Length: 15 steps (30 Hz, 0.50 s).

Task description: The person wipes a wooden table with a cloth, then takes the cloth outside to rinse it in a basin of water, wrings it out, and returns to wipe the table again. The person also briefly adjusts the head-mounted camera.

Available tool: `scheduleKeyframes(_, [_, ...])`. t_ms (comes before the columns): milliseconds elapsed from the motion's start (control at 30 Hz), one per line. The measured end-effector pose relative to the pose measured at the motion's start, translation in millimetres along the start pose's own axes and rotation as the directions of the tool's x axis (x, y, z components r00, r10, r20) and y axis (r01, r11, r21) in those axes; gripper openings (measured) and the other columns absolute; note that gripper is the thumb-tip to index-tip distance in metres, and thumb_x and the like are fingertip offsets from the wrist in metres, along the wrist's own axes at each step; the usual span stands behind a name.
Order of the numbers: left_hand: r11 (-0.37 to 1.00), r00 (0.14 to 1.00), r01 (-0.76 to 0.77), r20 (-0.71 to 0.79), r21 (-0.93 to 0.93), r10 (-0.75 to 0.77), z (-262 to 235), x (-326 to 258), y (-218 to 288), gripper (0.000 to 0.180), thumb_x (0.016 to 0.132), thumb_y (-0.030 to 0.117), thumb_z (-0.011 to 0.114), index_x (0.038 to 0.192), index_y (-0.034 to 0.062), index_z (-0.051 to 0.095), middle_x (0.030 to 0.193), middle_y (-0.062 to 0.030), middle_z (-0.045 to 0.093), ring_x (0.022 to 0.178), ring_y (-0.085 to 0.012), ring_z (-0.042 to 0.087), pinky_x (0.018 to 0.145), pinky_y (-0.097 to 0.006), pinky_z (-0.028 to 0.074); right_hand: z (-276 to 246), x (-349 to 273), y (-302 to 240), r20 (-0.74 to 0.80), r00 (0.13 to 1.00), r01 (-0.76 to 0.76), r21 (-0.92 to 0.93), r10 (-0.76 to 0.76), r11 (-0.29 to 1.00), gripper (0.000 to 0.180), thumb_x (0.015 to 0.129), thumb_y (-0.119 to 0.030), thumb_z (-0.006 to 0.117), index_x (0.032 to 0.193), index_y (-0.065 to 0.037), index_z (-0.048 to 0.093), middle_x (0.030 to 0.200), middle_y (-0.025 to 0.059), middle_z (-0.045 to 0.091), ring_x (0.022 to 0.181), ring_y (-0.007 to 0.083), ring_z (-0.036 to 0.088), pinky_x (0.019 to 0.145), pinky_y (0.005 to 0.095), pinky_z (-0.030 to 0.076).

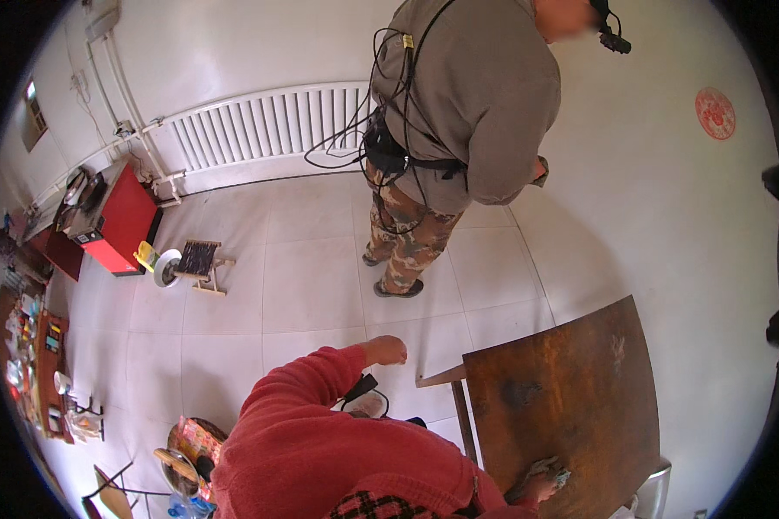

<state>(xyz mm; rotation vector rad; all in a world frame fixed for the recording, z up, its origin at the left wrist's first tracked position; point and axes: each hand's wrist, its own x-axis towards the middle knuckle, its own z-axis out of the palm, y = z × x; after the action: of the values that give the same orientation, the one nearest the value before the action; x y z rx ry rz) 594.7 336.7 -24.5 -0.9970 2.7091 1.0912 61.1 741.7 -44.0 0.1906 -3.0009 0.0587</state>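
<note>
My right hand [543, 490] presses a crumpled greyish cloth [561, 477] onto the near part of a brown wooden table [571, 389]. The cloth sticks out around the fingers. Dark stains and pale scuffs mark the tabletop. My left hand [386, 350] hangs in the air to the left of the table, over the tiled floor, with its fingers curled in. Nothing shows in it. Both arms wear red sleeves.
A person [485, 104] in a grey jacket and camouflage trousers stands beyond the table. Ahead is a white radiator [268, 130]. Farther left are a red cabinet [128, 221], a folding stool [201, 262] and a white basin [166, 267]. A round basket-like container [206, 426] sits at lower left.
</note>
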Motion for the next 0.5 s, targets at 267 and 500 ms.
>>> scheduleKeyframes(267, [0.995,0.996,0.058,-0.069,-0.084,-0.064,-18,-13,-47,0.028,0.084,0.031,0.058,0.089,0.008,0.074,0.09,-0.0158,0.071,0.086,-0.0367,0.066,0.078,-0.048,0.051,-35,0,-17,0.202,0.958,-0.189,-0.085,0.203,0.978,0.053,0.088,-0.048,0.058,0.126,-0.01,0.063,0.118,0.0204,0.065,0.109,0.0374,0.061,0.088,0.0529,0.051])
scheduleKeyframes(500, [0.963,0.785,0.268,-0.573,-0.026,-0.234,-93,-48,-49,0.026,0.093,0.029,0.055,0.094,0.0056,0.066,0.089,-0.0175,0.067,0.089,-0.0361,0.065,0.077,-0.047,0.051,-42,-17,4,0.043,0.99,-0.131,-0.006,0.131,0.991,0.041,0.092,-0.034,0.062,0.129,-0.015,0.063,0.113,0.0146,0.067,0.095,0.0327,0.066,0.078,0.0516,0.056])
